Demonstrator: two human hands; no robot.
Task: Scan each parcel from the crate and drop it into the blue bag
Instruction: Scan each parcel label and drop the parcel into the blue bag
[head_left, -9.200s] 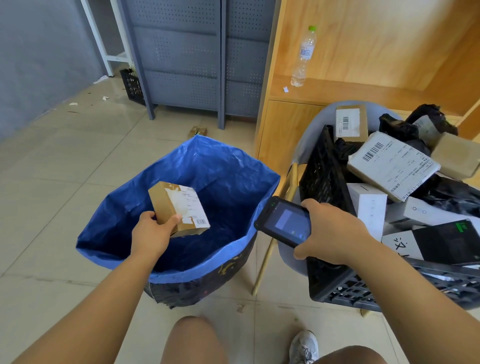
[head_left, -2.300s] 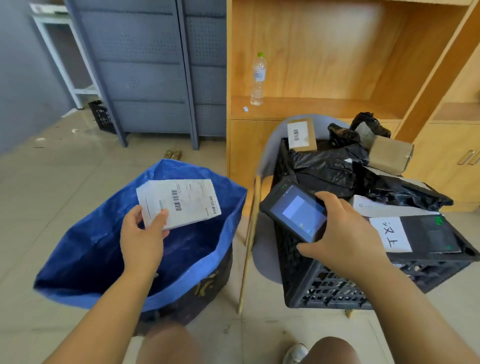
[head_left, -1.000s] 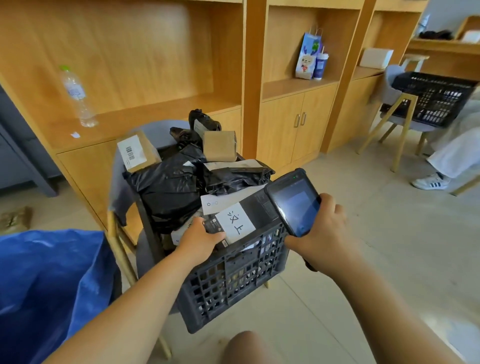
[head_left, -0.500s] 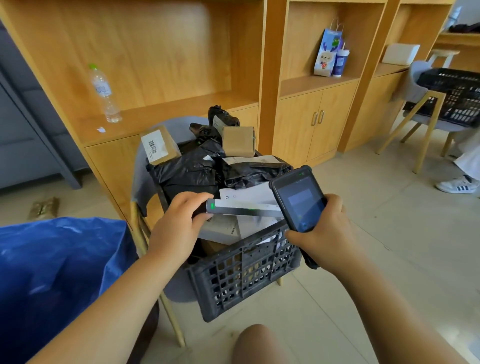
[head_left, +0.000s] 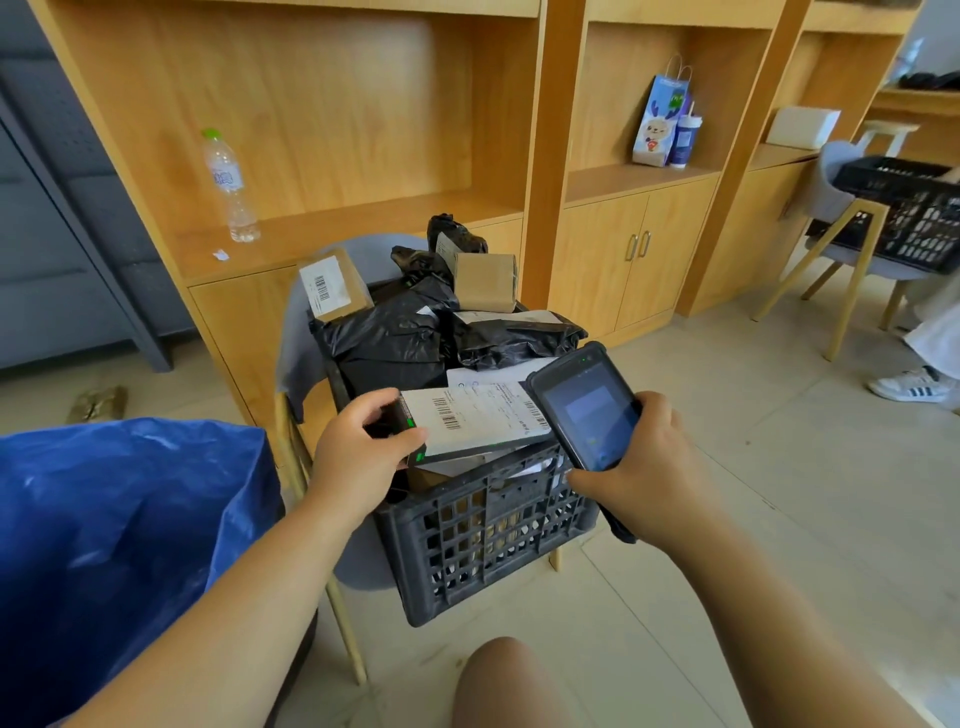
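A black plastic crate (head_left: 483, 530) sits on a grey chair, heaped with black poly bags (head_left: 395, 332) and cardboard boxes (head_left: 332, 283). My left hand (head_left: 363, 452) grips the left end of a flat black box parcel (head_left: 472, 421), its white barcode label facing up, just above the crate's front rim. My right hand (head_left: 644, 467) holds a black handheld scanner (head_left: 587, 408), screen lit, right beside the parcel's right end. The blue bag (head_left: 119, 530) stands open at the lower left.
Wooden shelving lines the wall, with a water bottle (head_left: 228, 187) on one shelf and a paper gift bag (head_left: 660, 122) on another. A second crate on a chair (head_left: 904, 213) and another person's shoe (head_left: 909, 384) are at the right. My knee (head_left: 504, 680) shows below.
My left hand has turned the flat parcel over so its white label faces up, lifting it slightly. The scanner has come closer to its right end.
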